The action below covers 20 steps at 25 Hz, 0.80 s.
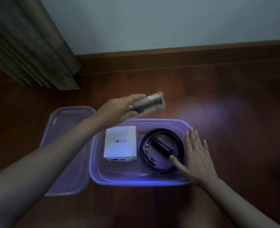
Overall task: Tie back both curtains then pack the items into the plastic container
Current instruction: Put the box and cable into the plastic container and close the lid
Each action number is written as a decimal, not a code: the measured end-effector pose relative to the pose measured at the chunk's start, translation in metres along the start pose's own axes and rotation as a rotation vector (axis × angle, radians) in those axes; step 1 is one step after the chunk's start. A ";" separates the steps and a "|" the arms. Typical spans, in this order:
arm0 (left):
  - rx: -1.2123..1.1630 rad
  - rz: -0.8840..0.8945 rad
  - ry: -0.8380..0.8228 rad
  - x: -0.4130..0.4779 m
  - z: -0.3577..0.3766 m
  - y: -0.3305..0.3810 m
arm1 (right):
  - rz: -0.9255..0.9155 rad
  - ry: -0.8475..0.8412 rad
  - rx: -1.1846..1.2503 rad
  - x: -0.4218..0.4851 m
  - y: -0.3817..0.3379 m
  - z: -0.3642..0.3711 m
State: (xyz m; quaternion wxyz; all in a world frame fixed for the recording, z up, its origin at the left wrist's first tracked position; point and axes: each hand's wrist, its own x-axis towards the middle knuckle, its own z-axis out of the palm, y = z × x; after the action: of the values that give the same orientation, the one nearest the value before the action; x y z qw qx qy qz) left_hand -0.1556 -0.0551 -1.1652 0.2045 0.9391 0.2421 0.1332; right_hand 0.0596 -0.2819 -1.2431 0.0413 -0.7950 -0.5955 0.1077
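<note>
A clear plastic container [136, 180] sits on the wooden floor in front of me. Inside it lie a white box [120, 143] on the left, a coiled black belt [162, 149] on the right, and a black cylinder [161, 147] inside the coil. My left hand [119, 111] hovers over the container's far edge and grips a blurred, pale packaged item [150, 102]. My right hand [196, 155] rests flat on the container's right rim, fingers straight, thumb reaching inside near the belt.
The container's lid [65, 145] lies upside down on the floor to the left, touching the container. A brown curtain [29, 41] hangs at the upper left. A wooden baseboard [185, 55] and pale wall run along the back.
</note>
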 end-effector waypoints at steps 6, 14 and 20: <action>0.200 0.395 -0.259 -0.101 0.027 0.037 | 0.002 -0.044 0.014 -0.002 -0.001 -0.004; 0.496 0.493 -0.263 -0.124 0.066 0.021 | 0.000 -0.056 -0.013 -0.002 -0.002 -0.005; 0.501 0.441 -0.230 -0.128 0.066 0.011 | -0.007 -0.069 -0.028 -0.001 -0.003 -0.007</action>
State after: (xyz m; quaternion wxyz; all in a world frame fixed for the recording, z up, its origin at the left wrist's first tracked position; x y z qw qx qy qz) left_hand -0.2368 -0.1503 -1.2380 -0.0402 0.9986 0.0340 0.0042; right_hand 0.0579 -0.2812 -1.2358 0.0100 -0.7891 -0.6009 0.1267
